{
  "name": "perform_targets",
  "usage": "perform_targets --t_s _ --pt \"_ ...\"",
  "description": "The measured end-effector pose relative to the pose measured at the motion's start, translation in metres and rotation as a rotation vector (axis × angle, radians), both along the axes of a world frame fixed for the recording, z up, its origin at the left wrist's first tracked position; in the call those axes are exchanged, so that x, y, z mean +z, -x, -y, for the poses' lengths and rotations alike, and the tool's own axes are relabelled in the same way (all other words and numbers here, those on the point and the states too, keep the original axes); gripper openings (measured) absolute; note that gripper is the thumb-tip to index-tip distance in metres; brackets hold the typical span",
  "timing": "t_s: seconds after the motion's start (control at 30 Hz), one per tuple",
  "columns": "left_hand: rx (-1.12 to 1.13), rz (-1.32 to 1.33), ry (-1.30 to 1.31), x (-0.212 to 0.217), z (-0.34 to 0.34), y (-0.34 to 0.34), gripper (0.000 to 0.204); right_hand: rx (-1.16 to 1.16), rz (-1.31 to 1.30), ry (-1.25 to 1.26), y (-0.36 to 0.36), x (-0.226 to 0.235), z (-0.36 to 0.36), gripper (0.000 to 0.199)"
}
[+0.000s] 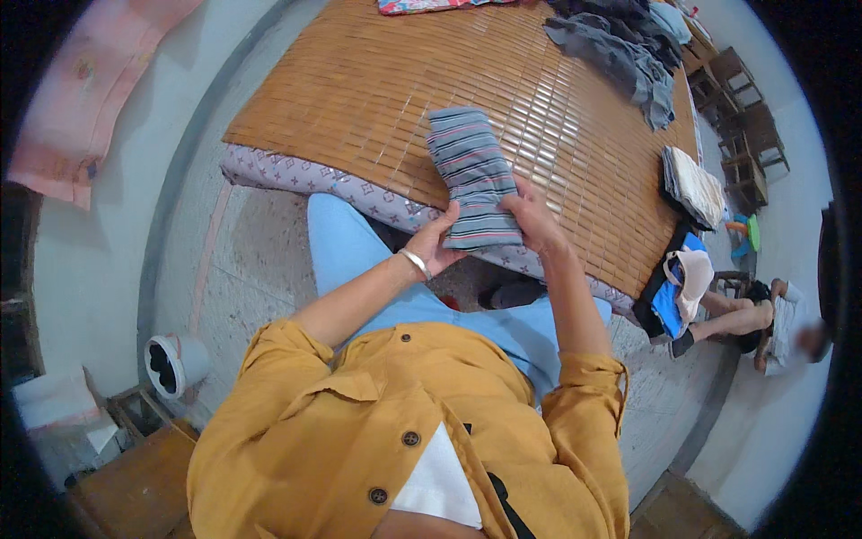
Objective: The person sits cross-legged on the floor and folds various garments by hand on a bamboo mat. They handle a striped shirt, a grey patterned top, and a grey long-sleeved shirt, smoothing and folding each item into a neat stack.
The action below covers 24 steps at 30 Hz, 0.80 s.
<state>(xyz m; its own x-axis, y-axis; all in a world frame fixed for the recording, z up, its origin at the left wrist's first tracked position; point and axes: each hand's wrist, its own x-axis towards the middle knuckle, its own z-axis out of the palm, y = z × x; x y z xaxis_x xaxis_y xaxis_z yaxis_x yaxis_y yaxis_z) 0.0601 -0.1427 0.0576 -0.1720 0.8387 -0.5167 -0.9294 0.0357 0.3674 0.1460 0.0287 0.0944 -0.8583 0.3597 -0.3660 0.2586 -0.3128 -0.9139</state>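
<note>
A grey striped cloth garment (473, 171), folded into a narrow strip, is held up over the near edge of the bed; its exact kind cannot be made out. My left hand (435, 241), with a silver bangle at the wrist, grips its lower left side. On the lower right side, my right hand (536, 216) closes with the thumb on top of the cloth. The far end of the strip reaches out above the bamboo mat (359, 99) that covers the bed.
Dark crumpled clothes (620, 49) lie on the mat's far right. Folded clothes (694, 187) and a beige bra (693, 274) rest along its right edge. A seated person (781, 328) and wooden stools (745, 135) are at right. A white bucket (184, 364) stands on the left floor.
</note>
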Motion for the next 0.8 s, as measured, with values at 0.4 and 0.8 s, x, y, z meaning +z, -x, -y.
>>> perform_targets --t_s 0.4,0.8 --pt "0.31 -0.004 0.055 -0.022 0.027 0.015 0.037 -0.262 -0.043 0.385 -0.021 -0.033 0.059 0.046" --pt "0.351 -0.508 0.075 0.087 -0.012 0.261 0.03 -0.424 0.113 0.309 -0.044 -0.041 0.032 0.053"
